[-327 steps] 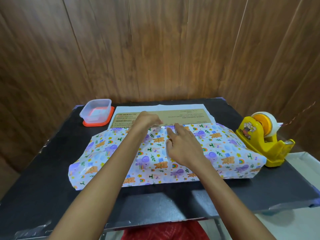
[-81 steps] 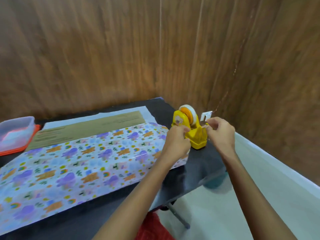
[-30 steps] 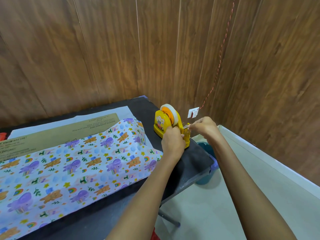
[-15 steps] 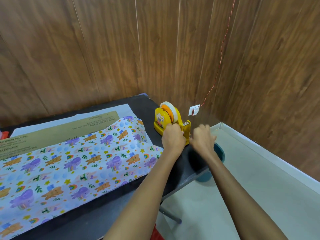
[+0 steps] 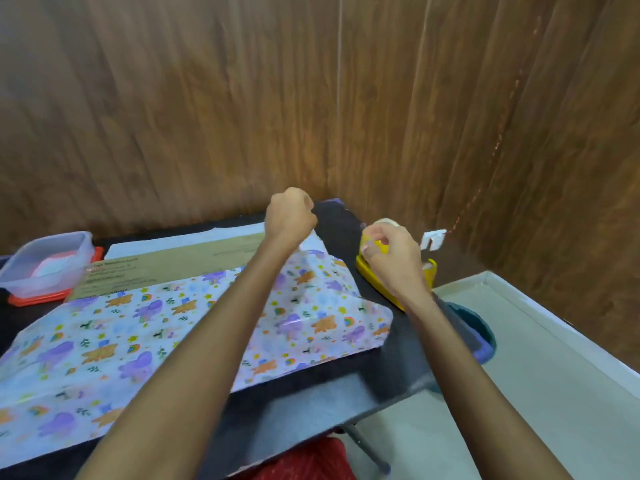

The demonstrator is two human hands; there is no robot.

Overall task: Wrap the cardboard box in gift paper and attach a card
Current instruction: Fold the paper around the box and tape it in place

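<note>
The flat cardboard box (image 5: pixel 166 265) lies on the black table (image 5: pixel 311 403). Gift paper (image 5: pixel 194 317) printed with bears and elephants covers its near side and right end, and the paper's white edge (image 5: pixel 194 239) shows behind the box. My left hand (image 5: pixel 289 216) is raised over the box's far right corner, its fingers curled tight. My right hand (image 5: pixel 391 261) hovers in front of the yellow tape dispenser (image 5: pixel 369 271) with thumb and fingertips pinched together. Both seem to pinch a strip of clear tape, which hardly shows.
A clear plastic container with an orange lid (image 5: pixel 45 265) stands at the back left. A small white tag (image 5: pixel 433 239) hangs on a red string by the wooden wall. A blue bin (image 5: pixel 481 327) sits on the floor beside the table's right edge.
My left hand has let go of the dispenser and risen left over the box's corner. My right hand has come up from below the dispenser. The view has swung left.
</note>
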